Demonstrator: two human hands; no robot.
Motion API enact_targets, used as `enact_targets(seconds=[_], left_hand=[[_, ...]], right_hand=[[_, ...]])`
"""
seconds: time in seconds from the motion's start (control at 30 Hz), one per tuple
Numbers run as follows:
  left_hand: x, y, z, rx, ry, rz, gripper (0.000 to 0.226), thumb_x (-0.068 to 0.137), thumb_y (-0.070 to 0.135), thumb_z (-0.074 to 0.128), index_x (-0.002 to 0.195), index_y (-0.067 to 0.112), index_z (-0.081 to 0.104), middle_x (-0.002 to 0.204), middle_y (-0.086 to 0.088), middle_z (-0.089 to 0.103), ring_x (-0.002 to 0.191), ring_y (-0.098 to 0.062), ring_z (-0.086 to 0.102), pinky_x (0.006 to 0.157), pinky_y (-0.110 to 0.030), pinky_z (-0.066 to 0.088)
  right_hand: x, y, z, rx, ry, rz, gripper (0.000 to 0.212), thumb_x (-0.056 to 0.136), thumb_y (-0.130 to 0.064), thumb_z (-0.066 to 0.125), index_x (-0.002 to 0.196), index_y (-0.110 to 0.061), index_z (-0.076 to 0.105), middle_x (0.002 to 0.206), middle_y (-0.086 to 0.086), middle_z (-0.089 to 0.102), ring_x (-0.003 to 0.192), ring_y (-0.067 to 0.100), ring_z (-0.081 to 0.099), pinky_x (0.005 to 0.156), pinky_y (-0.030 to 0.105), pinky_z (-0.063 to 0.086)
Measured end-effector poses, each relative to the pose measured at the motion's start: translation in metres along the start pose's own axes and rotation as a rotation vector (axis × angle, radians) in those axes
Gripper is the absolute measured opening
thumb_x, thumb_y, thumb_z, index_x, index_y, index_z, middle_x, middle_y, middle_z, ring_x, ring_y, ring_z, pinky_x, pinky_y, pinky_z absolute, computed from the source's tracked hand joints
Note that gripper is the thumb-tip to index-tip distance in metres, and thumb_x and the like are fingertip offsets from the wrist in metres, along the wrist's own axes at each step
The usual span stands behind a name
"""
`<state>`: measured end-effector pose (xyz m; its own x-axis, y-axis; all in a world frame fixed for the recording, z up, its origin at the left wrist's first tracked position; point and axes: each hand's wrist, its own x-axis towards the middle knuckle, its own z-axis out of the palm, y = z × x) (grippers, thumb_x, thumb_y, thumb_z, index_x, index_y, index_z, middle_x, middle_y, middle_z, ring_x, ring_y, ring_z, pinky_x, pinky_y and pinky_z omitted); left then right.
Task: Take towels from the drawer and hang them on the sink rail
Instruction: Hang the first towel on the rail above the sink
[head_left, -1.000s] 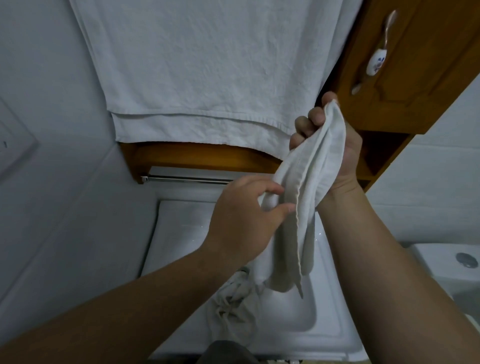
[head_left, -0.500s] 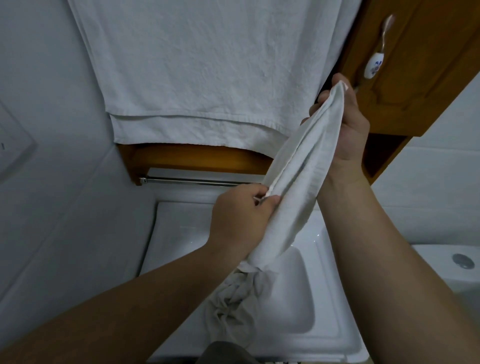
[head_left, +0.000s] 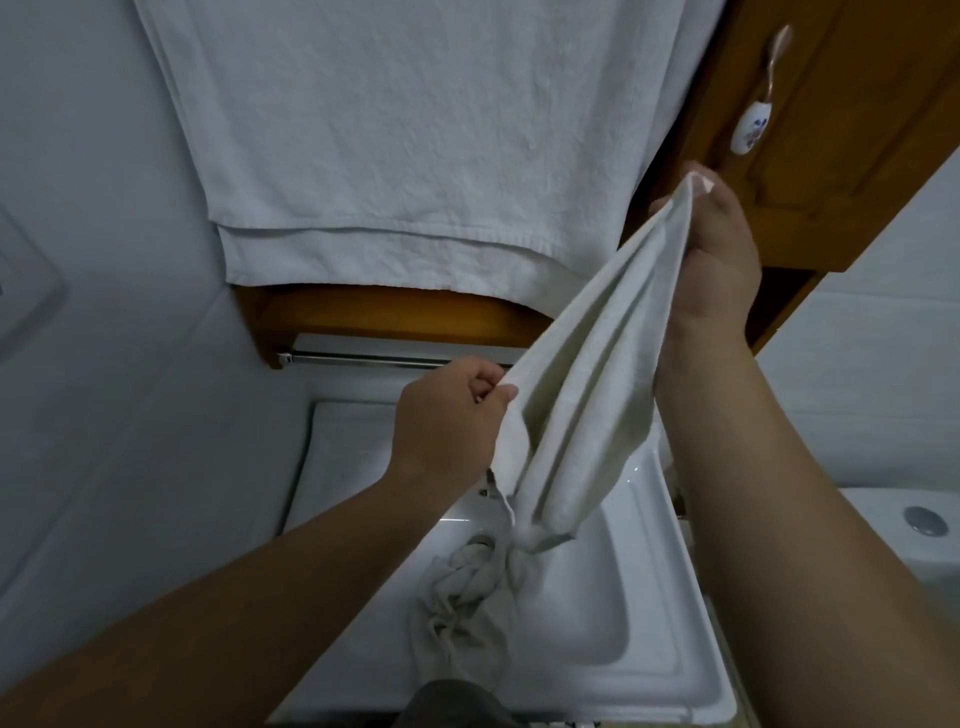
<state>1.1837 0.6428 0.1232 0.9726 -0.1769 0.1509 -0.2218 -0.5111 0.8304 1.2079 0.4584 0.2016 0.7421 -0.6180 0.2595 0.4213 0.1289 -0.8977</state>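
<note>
Overhead, the small towel (head_left: 587, 400) stretches between both hands, right hand (head_left: 711, 260) pinching its top, left hand (head_left: 452, 415) its edge.

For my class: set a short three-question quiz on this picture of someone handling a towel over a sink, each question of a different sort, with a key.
1. True or false: both hands grip the small towel.
2. Multiple choice: the metal rail is (A) bare along its visible part, (B) draped with the small towel, (C) out of view.
3. Fill in: a crumpled cloth lies in the ____.

Key
1. True: the left hand pinches its lower edge and the right hand holds its top.
2. A
3. sink
</note>
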Motion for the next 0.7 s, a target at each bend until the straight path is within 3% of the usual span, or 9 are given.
enact_targets(seconds=[0.07, 0.13, 0.2, 0.3, 0.37, 0.47, 0.6, 0.7], left_hand=[[-0.001, -0.001, -0.002, 0.033, 0.027, 0.031, 0.014, 0.094, 0.025, 0.062, 0.105, 0.018, 0.069, 0.084, 0.011, 0.065, 0.078, -0.010, 0.064, 0.073, -0.028, 0.057], [-0.006, 0.000, 0.000, 0.067, -0.001, 0.094, 0.016, 0.097, 0.022, 0.057, 0.104, 0.016, 0.070, 0.083, 0.008, 0.065, 0.076, -0.006, 0.061, 0.073, -0.022, 0.054], [-0.018, 0.004, 0.005, 0.081, -0.058, 0.158, 0.018, 0.098, 0.021, 0.053, 0.098, 0.016, 0.071, 0.075, 0.013, 0.057, 0.070, 0.001, 0.056, 0.066, -0.010, 0.046], [-0.034, 0.007, 0.014, 0.069, -0.096, 0.189, 0.020, 0.097, 0.025, 0.053, 0.101, 0.023, 0.073, 0.074, 0.021, 0.048, 0.069, 0.003, 0.050, 0.063, -0.004, 0.035], [-0.036, 0.006, 0.017, 0.057, -0.110, 0.158, 0.018, 0.096, 0.028, 0.054, 0.085, 0.029, 0.068, 0.070, 0.020, 0.046, 0.069, 0.001, 0.049, 0.061, -0.005, 0.033], [-0.030, 0.004, 0.019, 0.078, -0.122, 0.099, 0.035, 0.094, 0.039, 0.057, 0.063, 0.027, 0.045, 0.067, 0.010, 0.047, 0.065, -0.006, 0.048, 0.054, -0.013, 0.031], [-0.022, 0.008, 0.018, -0.020, -0.137, -0.004, 0.013, 0.086, 0.044, 0.067, 0.084, 0.032, 0.060, 0.080, 0.015, 0.064, 0.075, -0.002, 0.060, 0.062, -0.021, 0.044], [-0.018, 0.009, 0.017, -0.175, -0.111, -0.140, 0.035, 0.077, 0.050, 0.074, 0.104, 0.034, 0.058, 0.090, 0.021, 0.066, 0.083, 0.001, 0.063, 0.067, -0.022, 0.051]], right_hand=[[0.001, 0.003, 0.003, -0.146, 0.128, -0.132, 0.010, 0.094, -0.022, 0.065, 0.096, -0.020, 0.075, 0.093, 0.002, 0.073, 0.088, 0.015, 0.069, 0.088, 0.034, 0.058], [-0.004, 0.002, 0.009, -0.319, 0.162, -0.289, 0.014, 0.095, -0.023, 0.062, 0.100, -0.017, 0.074, 0.097, -0.002, 0.073, 0.091, 0.008, 0.068, 0.086, 0.028, 0.057], [-0.009, 0.002, 0.015, -0.411, 0.123, -0.391, 0.017, 0.095, -0.025, 0.061, 0.103, -0.016, 0.073, 0.097, -0.006, 0.072, 0.092, 0.005, 0.067, 0.085, 0.027, 0.056], [-0.014, 0.004, 0.019, -0.536, 0.034, -0.507, 0.017, 0.096, -0.024, 0.061, 0.106, -0.015, 0.072, 0.095, -0.014, 0.069, 0.092, -0.002, 0.064, 0.082, 0.017, 0.052], [-0.017, 0.007, 0.021, -0.606, -0.015, -0.583, 0.017, 0.096, -0.023, 0.061, 0.105, -0.014, 0.073, 0.092, -0.018, 0.066, 0.088, -0.008, 0.062, 0.079, 0.011, 0.048], [-0.022, 0.009, 0.025, -0.730, -0.090, -0.681, 0.019, 0.095, -0.023, 0.062, 0.107, -0.013, 0.074, 0.097, -0.017, 0.067, 0.089, -0.012, 0.060, 0.081, 0.008, 0.047], [-0.028, 0.008, 0.031, -0.925, -0.227, -0.781, 0.021, 0.096, -0.025, 0.060, 0.111, -0.017, 0.073, 0.105, -0.007, 0.074, 0.096, 0.000, 0.064, 0.085, 0.015, 0.050], [-0.030, 0.005, 0.034, -1.009, -0.298, -0.823, 0.021, 0.096, -0.024, 0.061, 0.112, -0.018, 0.073, 0.103, -0.004, 0.075, 0.094, 0.008, 0.068, 0.083, 0.023, 0.054]])
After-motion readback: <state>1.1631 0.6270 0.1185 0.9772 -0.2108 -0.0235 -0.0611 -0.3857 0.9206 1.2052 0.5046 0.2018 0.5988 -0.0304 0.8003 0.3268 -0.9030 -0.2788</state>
